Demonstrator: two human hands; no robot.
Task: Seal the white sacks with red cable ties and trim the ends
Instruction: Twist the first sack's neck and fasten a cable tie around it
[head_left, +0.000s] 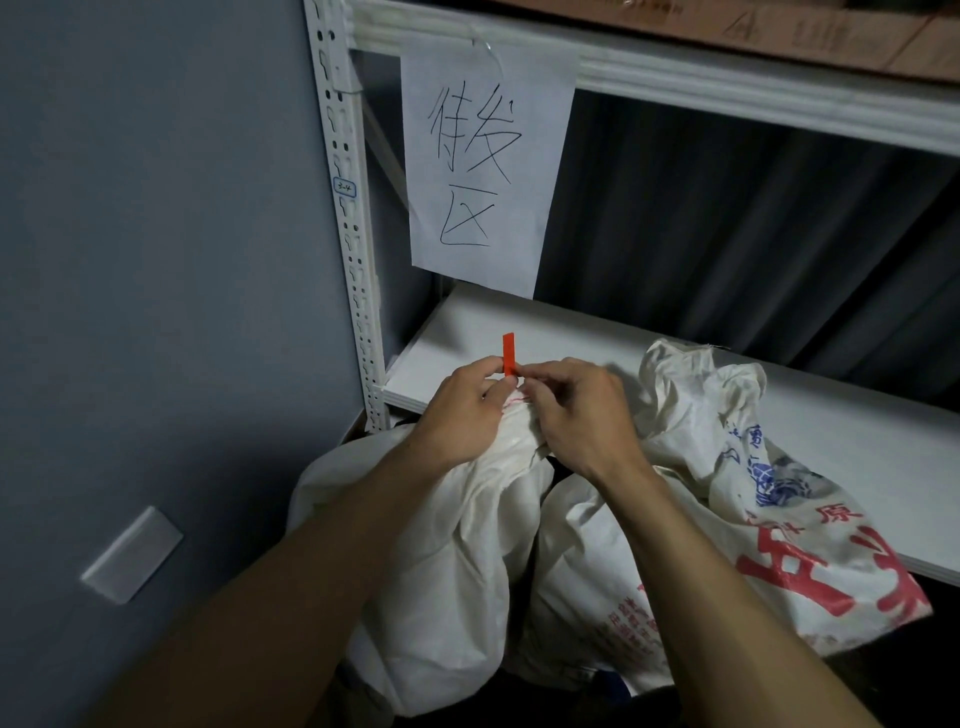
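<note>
Your left hand (465, 413) and right hand (579, 415) both pinch the stiff-looking red cable tie (509, 353) at the bunched neck of the soft white sack (457, 525) (hold low; slack cloth likely slips).

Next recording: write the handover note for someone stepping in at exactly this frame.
Left hand: pinches the red cable tie at the gathered neck of the plain white sack.
Right hand: fingers curled at the same neck, pinching the tie from the other side.
The tie's free end sticks straight up between the fingertips.
The printed sack leans to the right against the shelf; no tie shows on its top.
Done: neck gathered, tie in place; how tight it is cannot be told.
Left: cinch it, trim the end, then probably the printed sack. No cutter in view.
</note>
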